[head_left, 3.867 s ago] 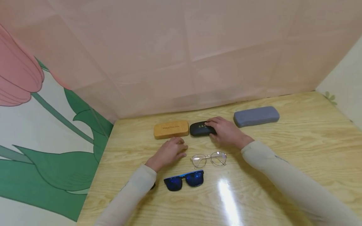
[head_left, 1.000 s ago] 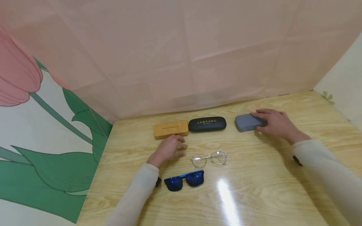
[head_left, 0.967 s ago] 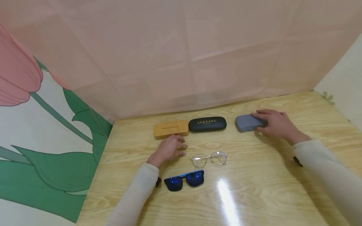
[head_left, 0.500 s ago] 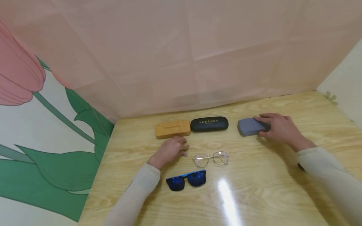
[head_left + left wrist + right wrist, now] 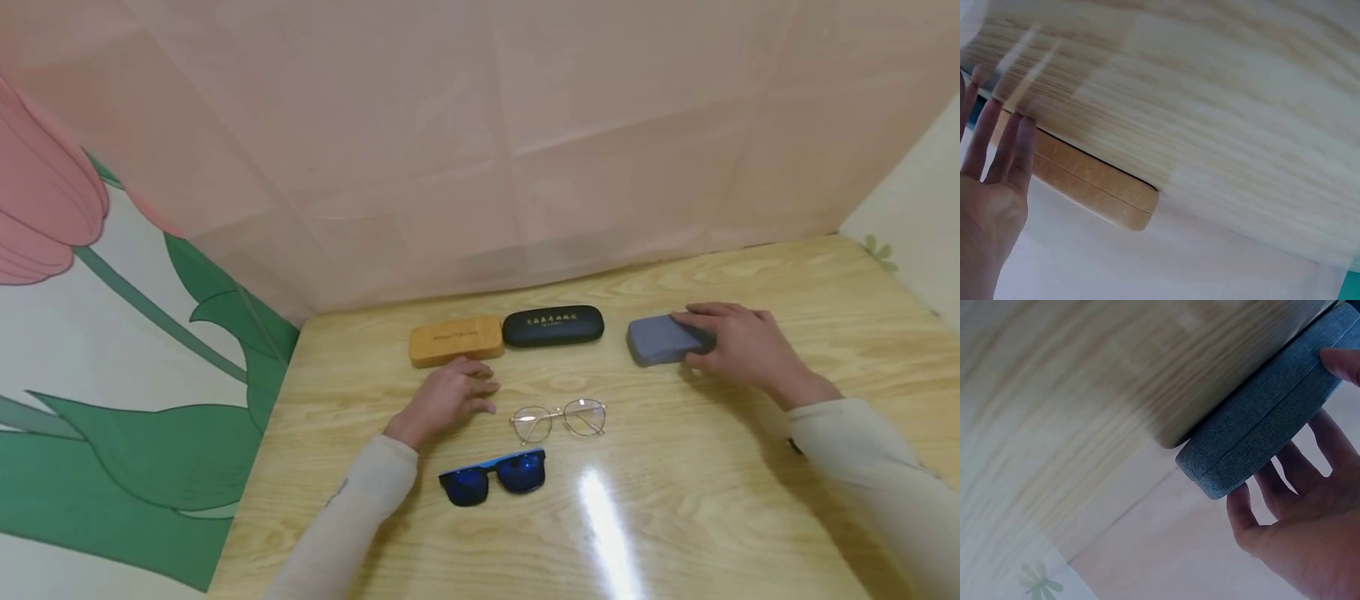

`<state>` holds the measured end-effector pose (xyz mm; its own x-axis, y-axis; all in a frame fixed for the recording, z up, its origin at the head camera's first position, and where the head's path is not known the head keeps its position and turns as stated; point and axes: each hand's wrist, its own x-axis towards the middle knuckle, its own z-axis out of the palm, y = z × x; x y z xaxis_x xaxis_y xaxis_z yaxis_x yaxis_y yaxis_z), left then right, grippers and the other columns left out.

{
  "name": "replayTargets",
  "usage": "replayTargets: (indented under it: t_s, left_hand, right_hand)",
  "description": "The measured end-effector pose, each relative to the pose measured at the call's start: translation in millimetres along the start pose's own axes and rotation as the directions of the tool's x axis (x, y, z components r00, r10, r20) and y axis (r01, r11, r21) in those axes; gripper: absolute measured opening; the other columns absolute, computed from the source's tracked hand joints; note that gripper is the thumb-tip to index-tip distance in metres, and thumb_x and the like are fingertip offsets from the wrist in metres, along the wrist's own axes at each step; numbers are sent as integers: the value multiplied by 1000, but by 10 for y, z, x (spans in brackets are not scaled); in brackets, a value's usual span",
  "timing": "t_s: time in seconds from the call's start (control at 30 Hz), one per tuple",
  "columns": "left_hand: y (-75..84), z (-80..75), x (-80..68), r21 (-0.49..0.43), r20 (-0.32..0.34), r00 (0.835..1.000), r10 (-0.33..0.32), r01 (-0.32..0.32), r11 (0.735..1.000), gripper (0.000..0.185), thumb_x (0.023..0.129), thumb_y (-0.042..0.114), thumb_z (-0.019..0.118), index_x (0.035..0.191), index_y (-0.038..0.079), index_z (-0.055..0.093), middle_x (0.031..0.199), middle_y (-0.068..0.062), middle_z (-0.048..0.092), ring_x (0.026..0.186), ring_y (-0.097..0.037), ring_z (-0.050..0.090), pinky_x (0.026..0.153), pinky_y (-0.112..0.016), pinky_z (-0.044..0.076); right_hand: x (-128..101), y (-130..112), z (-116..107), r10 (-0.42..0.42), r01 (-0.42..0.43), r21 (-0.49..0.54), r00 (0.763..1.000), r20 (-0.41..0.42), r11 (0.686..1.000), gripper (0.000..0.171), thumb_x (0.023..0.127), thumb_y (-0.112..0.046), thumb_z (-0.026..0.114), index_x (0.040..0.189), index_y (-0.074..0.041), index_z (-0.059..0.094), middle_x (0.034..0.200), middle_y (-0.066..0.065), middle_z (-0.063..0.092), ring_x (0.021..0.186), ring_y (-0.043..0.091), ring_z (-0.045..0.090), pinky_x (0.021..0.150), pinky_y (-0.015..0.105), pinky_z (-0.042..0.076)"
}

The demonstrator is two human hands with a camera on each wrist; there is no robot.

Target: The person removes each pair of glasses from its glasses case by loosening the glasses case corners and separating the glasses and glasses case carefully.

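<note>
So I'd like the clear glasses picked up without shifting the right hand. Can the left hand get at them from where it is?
Probably yes. The left hand rests open on the table, just beside the clear glasses, with bare wood between them. The sunglasses lie nearer the person, out of that path.

Matt grey cloth-covered case, cork-like tan case, glossy wood-grain table, thin metal-framed glasses.

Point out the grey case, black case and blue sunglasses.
grey case [image 5: 654, 340]: head view, bare left end of the lid.
black case [image 5: 552, 326]: head view, middle of the lid.
blue sunglasses [image 5: 492, 477]: head view, bridge between the lenses.
</note>
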<state>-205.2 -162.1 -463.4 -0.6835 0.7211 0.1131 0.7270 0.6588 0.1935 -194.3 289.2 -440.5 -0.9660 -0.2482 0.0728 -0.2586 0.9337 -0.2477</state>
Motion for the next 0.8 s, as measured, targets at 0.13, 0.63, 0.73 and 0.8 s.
replayTargets:
  t_s: [0.13, 0.63, 0.73, 0.8]
  left_hand:
    - [-1, -18, -15, -30, 35, 999, -39, 40, 999, 42, 86, 44, 72, 121, 21, 72, 131, 1, 65, 117, -16, 58, 102, -33, 50]
    - [-83, 24, -27, -125, 93, 987, -128, 140, 982, 42, 82, 40, 78, 119, 21, 73, 127, 1, 66, 116, -17, 55, 101, -36, 46]
    - [-112, 55, -28, -146, 95, 984, -154, 166, 975, 41, 81, 40, 79, 117, 21, 75, 127, 2, 66, 119, -17, 55, 105, -37, 45]
    - [-127, 71, -20, -151, 91, 982, -164, 176, 973, 40, 80, 40, 80, 115, 21, 75, 126, 2, 66, 120, -17, 55, 108, -37, 43]
  right_hand:
    - [-28, -41, 7, -11, 11, -17, 1000, 2, 1000, 69, 78, -35, 82, 140, -14, 58, 142, 23, 54, 122, 48, 52, 86, 68, 37]
    - [-53, -256, 194, 10, -9, 12, 999, -53, 1000, 60, 73, -35, 83, 125, -15, 60, 122, 24, 67, 110, 43, 62, 82, 67, 40]
    - [-26, -306, 222, 3, -2, 12, 998, -60, 1000, 55, 72, -34, 83, 120, -17, 62, 122, 22, 68, 110, 42, 62, 83, 68, 40]
    - [-4, -341, 231, -7, 8, 6, 998, -70, 1000, 53, 71, -33, 83, 118, -17, 64, 122, 21, 68, 110, 42, 63, 83, 67, 41]
